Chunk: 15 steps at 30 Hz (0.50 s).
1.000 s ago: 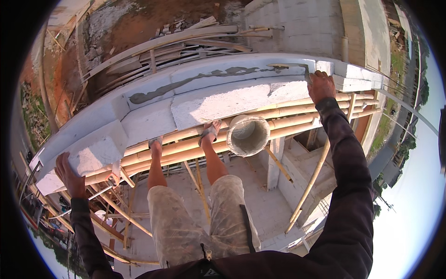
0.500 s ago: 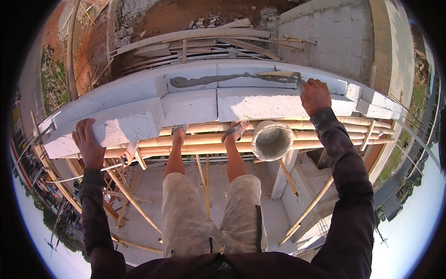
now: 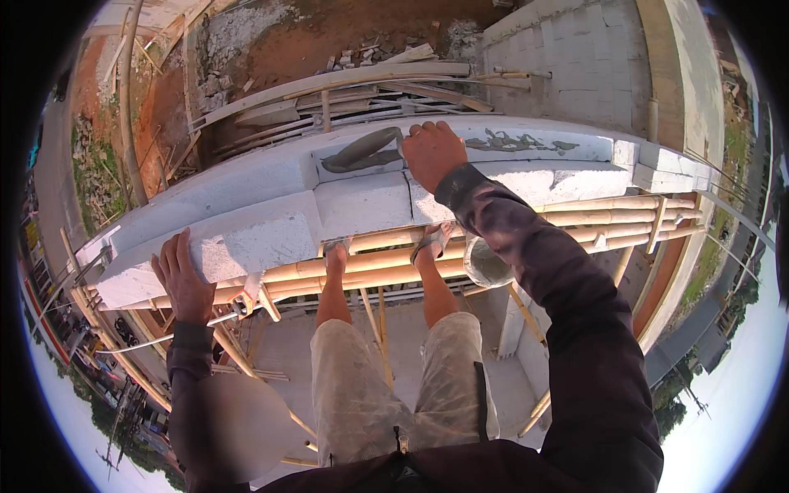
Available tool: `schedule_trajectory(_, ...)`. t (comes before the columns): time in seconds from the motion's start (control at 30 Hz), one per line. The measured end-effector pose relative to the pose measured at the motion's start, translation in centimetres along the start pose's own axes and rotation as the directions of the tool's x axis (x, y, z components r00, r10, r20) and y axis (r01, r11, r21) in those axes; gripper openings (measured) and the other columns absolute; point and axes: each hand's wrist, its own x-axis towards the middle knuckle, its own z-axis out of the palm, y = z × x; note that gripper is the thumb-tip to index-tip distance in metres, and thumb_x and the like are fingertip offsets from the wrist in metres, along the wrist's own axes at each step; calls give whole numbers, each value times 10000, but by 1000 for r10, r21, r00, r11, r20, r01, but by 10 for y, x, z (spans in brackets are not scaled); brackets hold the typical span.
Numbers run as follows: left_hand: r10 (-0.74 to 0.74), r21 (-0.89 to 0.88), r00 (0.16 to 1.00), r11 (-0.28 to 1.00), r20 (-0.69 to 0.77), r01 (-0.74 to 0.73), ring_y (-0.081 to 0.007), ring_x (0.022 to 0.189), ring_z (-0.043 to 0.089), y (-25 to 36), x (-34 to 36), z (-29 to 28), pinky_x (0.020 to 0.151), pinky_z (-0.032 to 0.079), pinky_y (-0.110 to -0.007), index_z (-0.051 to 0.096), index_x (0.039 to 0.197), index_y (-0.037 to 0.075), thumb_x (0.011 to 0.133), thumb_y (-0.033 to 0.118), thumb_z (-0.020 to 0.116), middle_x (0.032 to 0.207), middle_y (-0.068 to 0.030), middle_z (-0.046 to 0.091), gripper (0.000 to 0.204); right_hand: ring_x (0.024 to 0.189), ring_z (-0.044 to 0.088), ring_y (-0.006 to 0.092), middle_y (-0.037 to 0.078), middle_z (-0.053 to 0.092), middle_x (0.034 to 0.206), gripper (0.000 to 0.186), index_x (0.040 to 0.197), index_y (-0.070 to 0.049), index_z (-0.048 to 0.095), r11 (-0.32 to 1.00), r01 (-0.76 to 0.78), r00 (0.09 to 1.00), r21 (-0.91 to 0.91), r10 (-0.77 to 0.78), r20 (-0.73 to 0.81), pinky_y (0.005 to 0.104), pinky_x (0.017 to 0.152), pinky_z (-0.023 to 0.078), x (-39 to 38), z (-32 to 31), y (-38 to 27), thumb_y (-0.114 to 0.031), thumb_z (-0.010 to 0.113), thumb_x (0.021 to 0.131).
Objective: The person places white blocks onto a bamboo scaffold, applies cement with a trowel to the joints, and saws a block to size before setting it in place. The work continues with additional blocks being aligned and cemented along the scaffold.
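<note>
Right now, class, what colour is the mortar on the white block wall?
The mortar is grey; it shows best in the head view.

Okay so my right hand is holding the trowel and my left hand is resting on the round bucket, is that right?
Not quite. The head view shows your left hand resting on the edge of a white block, not on the round bucket. Your right hand is holding the trowel, as you said.

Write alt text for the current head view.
A person's right hand holds a trowel over grey mortar on a white block wall; the left hand rests on a nearer block. Below show feet, bamboo poles and a bucket.
</note>
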Motion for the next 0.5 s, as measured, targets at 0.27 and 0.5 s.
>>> schedule_trajectory(0.27,239,-34,953,971,183,-237,-391,1374,400,-68,13,-29,1141,325,-513,359,1516,101,492,60,918,1460,-191,440,1168,898,650,337,133,649,901,167,892,-53,685,730,-298,889,616,447,-100,433,819,512,-80,-27,-17,-208,684,829)
schedule_trajectory(0.5,247,-88,950,968,194,-234,-425,1372,386,-99,13,-22,1142,329,-524,309,1538,98,485,38,930,1469,-198,409,1223,677,635,196,135,650,799,279,942,16,675,140,-457,501,878,856,124,348,657,520,-238,-11,-95,-198,761,786)
